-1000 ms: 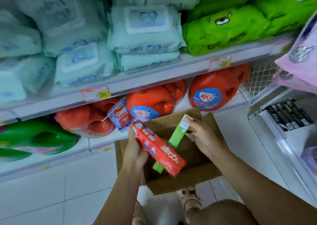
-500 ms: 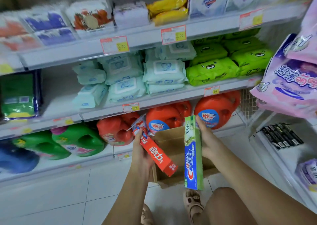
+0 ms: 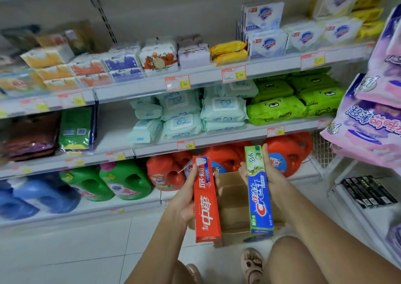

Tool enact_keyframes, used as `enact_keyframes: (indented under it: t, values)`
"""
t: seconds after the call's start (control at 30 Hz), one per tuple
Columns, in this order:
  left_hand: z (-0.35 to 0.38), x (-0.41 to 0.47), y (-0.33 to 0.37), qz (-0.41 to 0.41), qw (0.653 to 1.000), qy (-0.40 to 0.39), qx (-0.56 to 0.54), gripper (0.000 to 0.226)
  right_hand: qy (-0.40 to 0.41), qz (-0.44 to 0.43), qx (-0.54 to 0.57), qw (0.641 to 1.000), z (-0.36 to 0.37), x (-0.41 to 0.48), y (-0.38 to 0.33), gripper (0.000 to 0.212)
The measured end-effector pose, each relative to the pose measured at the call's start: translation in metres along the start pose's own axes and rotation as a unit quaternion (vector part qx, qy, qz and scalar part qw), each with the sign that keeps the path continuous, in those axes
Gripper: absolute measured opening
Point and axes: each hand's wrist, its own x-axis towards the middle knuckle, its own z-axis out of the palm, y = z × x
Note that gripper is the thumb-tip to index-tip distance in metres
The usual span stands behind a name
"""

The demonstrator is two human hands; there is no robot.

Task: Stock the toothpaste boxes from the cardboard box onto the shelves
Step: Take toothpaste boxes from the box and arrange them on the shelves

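My left hand (image 3: pixel 184 199) grips a long red toothpaste box (image 3: pixel 206 201), held nearly upright. A green and blue Crest toothpaste box (image 3: pixel 258 188) stands upright in my right hand (image 3: pixel 271 179), whose fingers curl round its right edge. Both boxes hang over an open brown cardboard box (image 3: pixel 232 210) on the white floor, in front of the bottom shelf. Most of the carton's inside is hidden behind the two boxes.
White shelves (image 3: pixel 217 138) hold orange detergent jugs (image 3: pixel 288 151), green jugs (image 3: pixel 125 181) and blue jugs (image 3: pixel 39 194) at the bottom, wipes packs (image 3: pixel 223 112) above, soap and tissues on top. Pink packs (image 3: pixel 368 127) hang at the right. My knee and sandalled foot (image 3: pixel 251 264) are below.
Both hands have lifted the two toothpaste boxes out of the carton and turned them upright. My view has risen, so higher shelves show.
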Motion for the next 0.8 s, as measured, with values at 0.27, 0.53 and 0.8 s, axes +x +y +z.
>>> enact_keyframes:
  t: [0.27, 0.53, 0.8]
  values:
    - [0.030, -0.037, 0.013, -0.051, 0.993, -0.026, 0.100, 0.072, -0.108, -0.045, 0.154, 0.981, 0.033, -0.042, -0.015, 0.073]
    - [0.059, -0.073, 0.028, -0.019, 0.982, 0.022, 0.185, 0.057, -0.019, -0.024, 0.088, 0.996, 0.050, -0.081, -0.019, 0.034]
    - [0.086, -0.076, 0.046, 0.026, 0.984, 0.084, 0.152, 0.042, -0.128, -0.126, 0.035, 0.983, 0.078, -0.113, -0.058, 0.030]
